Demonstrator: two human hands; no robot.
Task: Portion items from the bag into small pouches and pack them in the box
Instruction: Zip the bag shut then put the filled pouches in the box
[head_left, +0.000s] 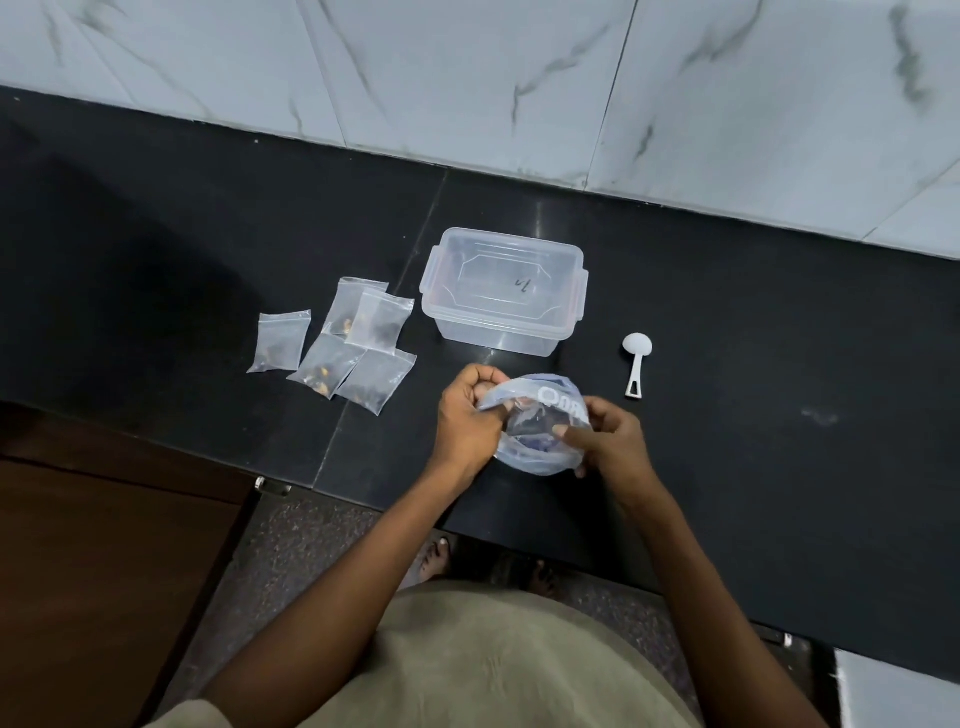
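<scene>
Head view. Left hand (467, 415) and right hand (605, 439) each pinch rim of bag (540, 431), both grips closed on it; bag sits on tabletop (753, 364), likely held to keep mouth manageable. Five filled pouches (337, 345) lie left of box (501, 293), apart, not yet packed. Spoon (636, 369) right of box, untouched.
</scene>
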